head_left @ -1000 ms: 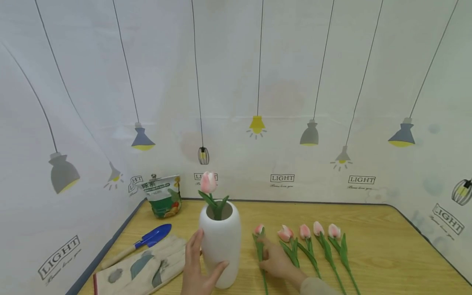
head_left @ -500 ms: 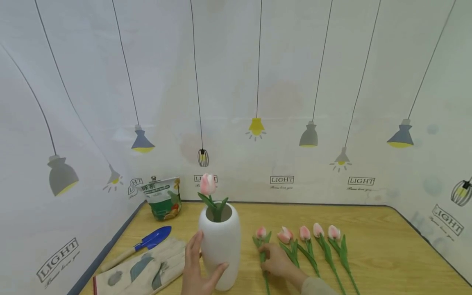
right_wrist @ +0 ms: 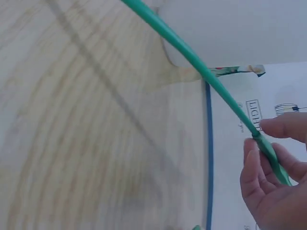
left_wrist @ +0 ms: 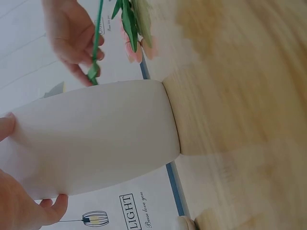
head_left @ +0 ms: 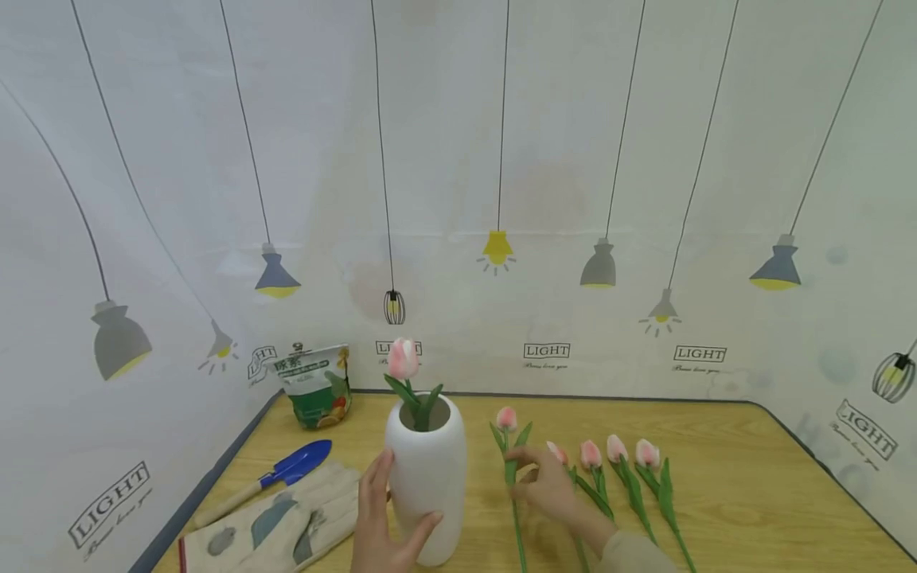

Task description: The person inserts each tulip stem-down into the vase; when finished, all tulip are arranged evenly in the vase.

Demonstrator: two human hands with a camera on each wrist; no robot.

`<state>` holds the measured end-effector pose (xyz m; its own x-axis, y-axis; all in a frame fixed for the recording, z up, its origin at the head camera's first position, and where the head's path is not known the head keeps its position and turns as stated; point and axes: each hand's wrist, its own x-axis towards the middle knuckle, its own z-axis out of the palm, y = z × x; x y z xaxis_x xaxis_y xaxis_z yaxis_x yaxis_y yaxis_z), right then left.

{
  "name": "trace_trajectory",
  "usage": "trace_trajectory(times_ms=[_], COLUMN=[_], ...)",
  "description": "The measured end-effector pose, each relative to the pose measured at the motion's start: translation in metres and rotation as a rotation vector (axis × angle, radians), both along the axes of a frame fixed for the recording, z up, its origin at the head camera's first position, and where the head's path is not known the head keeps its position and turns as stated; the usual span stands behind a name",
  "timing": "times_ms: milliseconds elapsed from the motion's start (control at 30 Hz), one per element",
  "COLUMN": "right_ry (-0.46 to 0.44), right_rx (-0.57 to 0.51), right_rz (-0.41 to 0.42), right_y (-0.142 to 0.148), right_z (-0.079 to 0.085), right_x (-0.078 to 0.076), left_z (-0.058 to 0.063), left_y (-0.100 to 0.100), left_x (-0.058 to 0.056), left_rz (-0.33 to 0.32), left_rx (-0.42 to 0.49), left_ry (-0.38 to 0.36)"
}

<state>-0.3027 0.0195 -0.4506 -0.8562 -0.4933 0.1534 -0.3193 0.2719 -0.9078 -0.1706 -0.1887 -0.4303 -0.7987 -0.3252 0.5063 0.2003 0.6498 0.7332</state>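
Lifting off the surface [head_left: 752,477], a pink tulip [head_left: 510,473] now hangs higher, right of the white vase [head_left: 427,485], pinched in the right hand [head_left: 548,487]; its pick-up seems under way. Four tulips [head_left: 617,447] lie farther right of the vase, the nearest partly covered by that hand. The left hand [head_left: 390,513] grips the vase, hiding some of its wall; another tulip [head_left: 404,358] stands inside, its lower stem out of sight.
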Motion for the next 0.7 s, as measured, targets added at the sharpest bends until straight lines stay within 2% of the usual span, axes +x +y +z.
trace_trajectory(times_ms=[200, 333, 533, 700], right_ry=[0.014, 0.052, 0.229, 0.362], right_rx=[-0.036, -0.059, -0.232, -0.283], right_rz=[-0.061, -0.051, 0.047, 0.097], right_y=[-0.003, -0.002, -0.003, -0.003], right_z=[0.023, 0.046, 0.112, 0.168], right_x=[0.000, 0.000, 0.002, 0.010], left_z=[0.000, 0.001, -0.002, -0.005], left_y=[-0.002, -0.002, -0.003, -0.003], left_x=[-0.001, -0.002, -0.002, -0.003], left_rz=[-0.002, -0.009, -0.014, -0.003], left_rx=[-0.007, -0.002, -0.005, -0.024], left_ry=[0.039, 0.037, 0.069, 0.084])
